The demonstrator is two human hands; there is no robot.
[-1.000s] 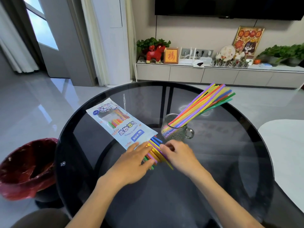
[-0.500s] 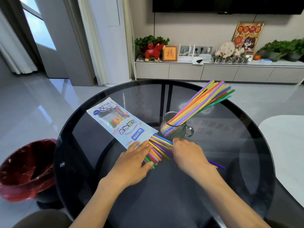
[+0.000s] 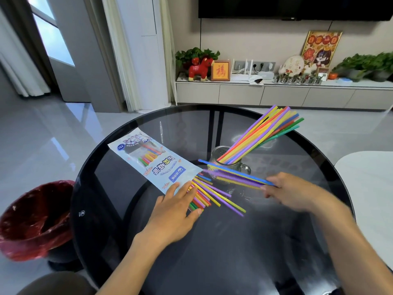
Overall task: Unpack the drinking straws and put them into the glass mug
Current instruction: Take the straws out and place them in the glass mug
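Right hand (image 3: 295, 193): pinching bunch (image 3: 236, 174) beside mug (image 3: 227, 165). Left hand (image 3: 178, 207): flat on pack (image 3: 155, 160) and loose straws (image 3: 214, 196). Risk: bunch splaying, rolling off worktop (image 3: 212, 262)

Bright, even daylight enters from the window (image 3: 53, 39) at upper left. The glossy dark worktop (image 3: 212, 241) carries pale glare. The right hand (image 3: 293, 191) looks motion-blurred. Wide-angle distortion bends lines near the edges.
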